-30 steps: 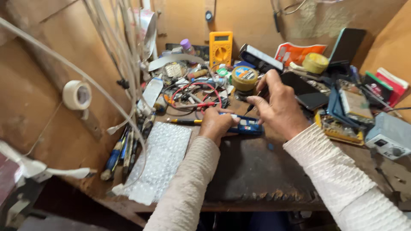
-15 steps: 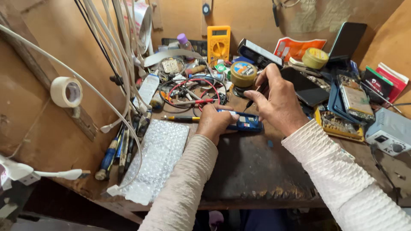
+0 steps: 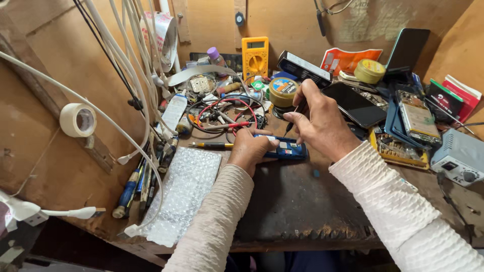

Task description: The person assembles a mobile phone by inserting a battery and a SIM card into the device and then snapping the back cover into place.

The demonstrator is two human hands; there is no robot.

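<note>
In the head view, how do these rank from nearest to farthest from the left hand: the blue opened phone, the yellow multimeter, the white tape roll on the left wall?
1. Blue opened phone: under the left hand, touching it.
2. Yellow multimeter: farther back, against the rear wall.
3. White tape roll: far left, on the side wall.

My tabletop (image 3: 297, 211), dark and worn: bubble wrap sheet (image 3: 181, 194) at left, screwdrivers (image 3: 133, 184) beside it, opened blue phone (image 3: 285, 149) centre, yellow multimeter (image 3: 255, 58) and solder tin (image 3: 283, 91) behind.
</note>
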